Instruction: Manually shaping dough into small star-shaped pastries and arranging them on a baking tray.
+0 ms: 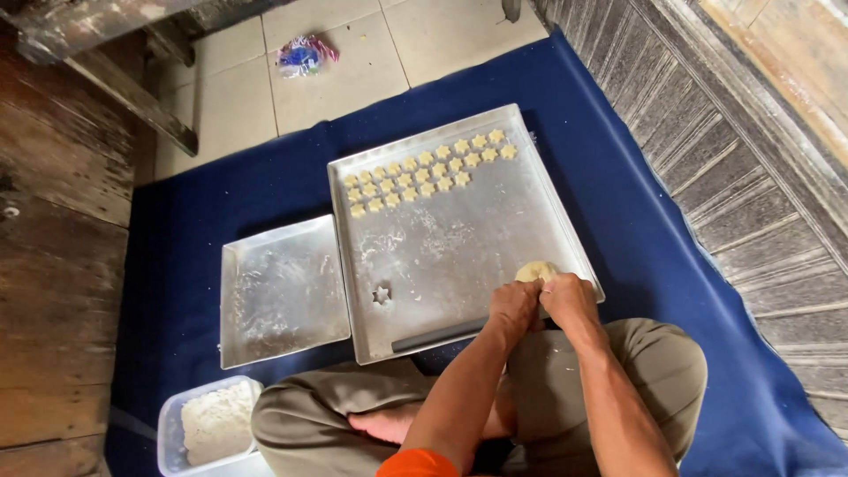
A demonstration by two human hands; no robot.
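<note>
- Both hands work a pale dough lump (536, 270) at the lower right of the frame, on the near right corner of the big tray (459, 238).
- The left hand (514, 305) is curled, fingers pressed onto the near side of the dough; the right hand (570, 299) is curled beside it, touching it, fingers bent over the lump's right side. Only the top of the lump shows past the knuckles.
- The dough looks soft and light: it should yield and keep any dent, and likely sticks a little. It is best cupped from both sides with flat fingers, not pinched hard.
- About 25 small star pieces (428, 172) lie in 3 rows at the upper middle of the tray, well apart from the hands. They look thin and fragile, best lifted from underneath.
- A star cutter (381, 294) sits at the tray's lower left; a dark rod (439, 336) lies along its near edge.
- A smaller tray (281, 291) lies just left, on the blue mat (654, 247).
- A tub of flour (212, 426) stands at the lower left, by the person's knee.
</note>
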